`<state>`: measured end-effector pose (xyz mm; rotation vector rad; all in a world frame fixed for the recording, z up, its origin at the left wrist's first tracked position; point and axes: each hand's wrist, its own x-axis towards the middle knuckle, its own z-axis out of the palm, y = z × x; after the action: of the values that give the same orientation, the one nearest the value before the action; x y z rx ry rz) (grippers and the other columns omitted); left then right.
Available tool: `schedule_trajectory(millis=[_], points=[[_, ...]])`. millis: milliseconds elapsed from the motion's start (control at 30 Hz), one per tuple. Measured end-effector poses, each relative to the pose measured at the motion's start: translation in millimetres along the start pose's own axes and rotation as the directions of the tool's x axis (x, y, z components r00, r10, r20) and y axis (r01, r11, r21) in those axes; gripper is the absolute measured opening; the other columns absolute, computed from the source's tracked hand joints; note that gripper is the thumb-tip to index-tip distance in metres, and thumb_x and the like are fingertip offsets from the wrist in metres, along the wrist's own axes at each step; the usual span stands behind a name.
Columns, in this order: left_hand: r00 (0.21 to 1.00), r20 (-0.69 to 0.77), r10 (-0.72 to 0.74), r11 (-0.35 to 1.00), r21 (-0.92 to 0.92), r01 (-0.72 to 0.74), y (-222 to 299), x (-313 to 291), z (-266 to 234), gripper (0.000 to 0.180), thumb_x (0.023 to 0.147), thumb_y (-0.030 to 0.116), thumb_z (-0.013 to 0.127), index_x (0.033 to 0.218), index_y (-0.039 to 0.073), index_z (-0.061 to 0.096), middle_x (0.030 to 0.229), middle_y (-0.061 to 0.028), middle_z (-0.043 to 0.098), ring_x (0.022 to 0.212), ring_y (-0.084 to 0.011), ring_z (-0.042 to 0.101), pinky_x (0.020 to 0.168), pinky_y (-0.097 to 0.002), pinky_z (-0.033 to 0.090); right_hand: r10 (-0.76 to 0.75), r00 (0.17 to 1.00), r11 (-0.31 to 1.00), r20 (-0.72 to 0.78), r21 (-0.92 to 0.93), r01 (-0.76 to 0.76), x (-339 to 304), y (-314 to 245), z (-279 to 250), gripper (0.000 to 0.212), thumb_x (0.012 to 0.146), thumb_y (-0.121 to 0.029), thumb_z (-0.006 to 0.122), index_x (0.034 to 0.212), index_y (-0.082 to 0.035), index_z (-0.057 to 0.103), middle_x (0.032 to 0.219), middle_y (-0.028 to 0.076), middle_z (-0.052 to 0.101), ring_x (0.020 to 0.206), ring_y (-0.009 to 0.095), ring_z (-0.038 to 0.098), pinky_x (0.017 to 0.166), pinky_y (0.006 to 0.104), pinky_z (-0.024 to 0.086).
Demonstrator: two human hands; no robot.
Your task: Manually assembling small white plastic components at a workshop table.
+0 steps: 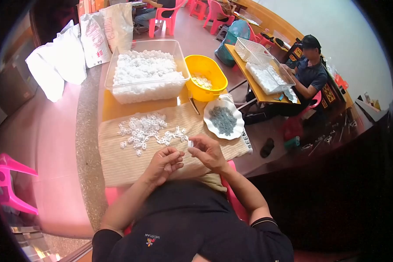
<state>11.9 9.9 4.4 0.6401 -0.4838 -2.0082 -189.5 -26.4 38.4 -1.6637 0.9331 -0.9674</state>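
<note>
My right hand (207, 153) pinches a small white plastic piece (190, 144) between thumb and fingertips, above the cloth-covered table. Close beside it, my left hand (165, 164) is closed, thumb against the fingers; whatever it may hold is too small to make out. Just beyond my hands lies a loose heap of small white plastic pieces with holes (144, 128) on the beige striped cloth (118, 163). To the right stands a white scalloped plate (239, 130) bearing a mound of tiny grey parts (223, 120).
A clear bin (182, 61) full of white pieces stands at the back, beside a yellow basin (196, 62) with pale bits. A thin stick-like tool (193, 106) lies before the basin. At right, a co-worker (311, 72) sits at another table. White sacks (67, 54) stand at left.
</note>
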Motion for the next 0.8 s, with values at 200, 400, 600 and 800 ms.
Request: schedule_trajectory(millis=[200,400,600,800], points=[[1.0,-0.017,-0.001,1.0,0.018,0.002,-0.3,0.3,-2.3,0.007,0.089,0.013,0.065,0.09,0.01,0.059,0.095,-0.004,0.065,0.084,-0.0118,0.062,0.077,-0.0292,0.055,-0.112,0.984,0.984,-0.141,-0.157,0.09,6.9,-5.7,-30.0,0.027,0.086,-0.003,0.067,0.111,0.002,0.058,0.077,0.0,0.056,0.065,0.006,0.055,0.059,0.0182,0.046],[1.0,-0.028,0.001,1.0,0.017,0.0,1.7,-2.6,-0.1,0.007,0.089,0.013,0.065,0.09,0.009,0.059,0.095,-0.0046,0.065,0.083,-0.0115,0.062,0.077,-0.0283,0.055,-0.229,0.945,0.965,-0.235,-0.182,0.188,16.3,-14.6,-46.4,0.026,0.086,-0.002,0.066,0.11,0.002,0.059,0.083,0.001,0.055,0.065,0.005,0.054,0.059,0.018,0.046],[0.999,-0.027,0.017,0.999,0.031,-0.016,1.9,-4.7,-0.3,0.008,0.089,0.012,0.065,0.09,0.008,0.058,0.096,-0.0051,0.065,0.082,-0.0113,0.062,0.077,-0.0283,0.055,-0.28,0.896,0.957,-0.345,-0.175,0.231,19.7,-32.3,-49.3,0.012,0.088,0.0,0.063,0.099,0.005,0.061,0.084,0.003,0.058,0.065,0.006,0.056,0.061,0.0191,0.05],[1.0,-0.016,-0.004,1.0,0.014,0.005,-1.8,-0.8,-6.5,0.008,0.089,0.013,0.064,0.09,0.008,0.058,0.097,-0.0057,0.064,0.082,-0.0115,0.061,0.078,-0.0287,0.054,-0.292,0.882,0.949,-0.37,-0.226,0.219,33.3,-30.0,-54.1,0.006,0.088,0.001,0.062,0.094,0.003,0.061,0.077,0.0,0.058,0.065,0.004,0.055,0.061,0.0204,0.052]])
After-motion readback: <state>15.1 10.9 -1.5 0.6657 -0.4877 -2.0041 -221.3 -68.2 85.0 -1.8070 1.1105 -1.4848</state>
